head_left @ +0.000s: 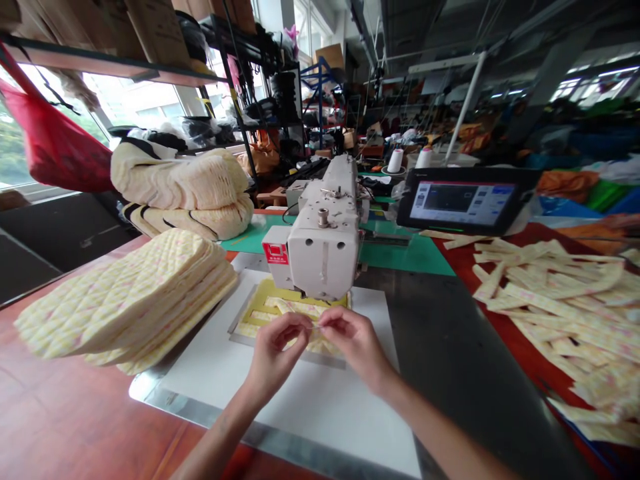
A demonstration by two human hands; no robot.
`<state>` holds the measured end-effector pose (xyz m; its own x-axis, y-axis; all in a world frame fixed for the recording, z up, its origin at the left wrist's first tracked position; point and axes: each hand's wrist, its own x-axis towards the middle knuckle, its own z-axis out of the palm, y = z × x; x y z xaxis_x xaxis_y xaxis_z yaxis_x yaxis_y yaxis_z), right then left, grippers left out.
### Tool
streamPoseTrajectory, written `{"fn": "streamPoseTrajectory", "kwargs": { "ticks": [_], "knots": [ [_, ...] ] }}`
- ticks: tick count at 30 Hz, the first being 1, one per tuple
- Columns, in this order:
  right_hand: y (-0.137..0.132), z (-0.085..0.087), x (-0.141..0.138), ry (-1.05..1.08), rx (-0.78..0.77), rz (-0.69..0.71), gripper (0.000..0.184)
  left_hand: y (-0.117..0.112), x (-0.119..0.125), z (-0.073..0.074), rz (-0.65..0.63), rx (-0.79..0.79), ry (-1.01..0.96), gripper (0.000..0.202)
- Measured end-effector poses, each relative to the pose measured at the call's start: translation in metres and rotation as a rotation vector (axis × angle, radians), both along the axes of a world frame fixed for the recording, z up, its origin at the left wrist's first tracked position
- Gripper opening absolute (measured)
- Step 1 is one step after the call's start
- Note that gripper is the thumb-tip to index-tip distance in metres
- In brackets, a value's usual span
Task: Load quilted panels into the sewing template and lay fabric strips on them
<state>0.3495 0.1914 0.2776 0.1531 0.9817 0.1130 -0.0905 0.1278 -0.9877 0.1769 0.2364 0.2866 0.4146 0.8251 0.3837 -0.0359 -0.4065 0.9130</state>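
Note:
My left hand and my right hand meet in front of the sewing machine head, fingertips pinched close together. A thin pale bit shows between the fingertips, too small to name. Under and behind the fingers lies a yellow template with long slots, set on a white sheet. A pale patterned fabric strip rests across the template, partly hidden by my hands. Both wrists hover over the sheet.
Quilted yellow pads are stacked on the left, with more bundled pads behind them. A control screen stands right of the machine. Loose fabric strips form a pile at far right. White thread cones stand behind.

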Motion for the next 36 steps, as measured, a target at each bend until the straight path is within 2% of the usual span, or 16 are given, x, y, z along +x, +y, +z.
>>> {"fn": "streamPoseTrajectory", "kwargs": {
  "ticks": [6, 9, 14, 20, 25, 29, 33, 36],
  "knots": [
    [-0.001, -0.001, 0.002, -0.093, 0.115, -0.091, 0.02, 0.002, 0.004, 0.002, -0.005, 0.006, 0.041, 0.02],
    [-0.006, 0.005, 0.004, -0.082, 0.047, -0.074, 0.027, 0.002, 0.006, 0.0, 0.028, 0.062, 0.07, 0.019],
    [-0.006, 0.004, 0.012, -0.091, -0.097, 0.015, 0.053, 0.007, 0.004, -0.011, 0.095, 0.117, 0.189, 0.03],
    [-0.001, -0.005, 0.018, -0.082, -0.082, -0.064, 0.057, 0.026, 0.001, -0.026, 0.077, -0.059, 0.222, 0.053],
    [-0.002, -0.002, 0.015, -0.121, -0.046, -0.089, 0.05, 0.025, 0.006, -0.018, 0.108, -0.111, 0.271, 0.047],
    [-0.004, -0.004, 0.018, -0.081, -0.05, -0.095, 0.05, 0.016, 0.019, -0.011, 0.078, -0.124, 0.189, 0.039],
    [-0.005, -0.013, 0.035, -0.044, -0.083, -0.068, 0.051, 0.017, 0.036, -0.012, 0.031, 0.019, 0.178, 0.028],
    [-0.01, -0.019, 0.057, -0.07, -0.129, -0.001, 0.051, 0.017, 0.046, -0.013, -0.027, 0.329, 0.212, 0.016]
  ]
}}
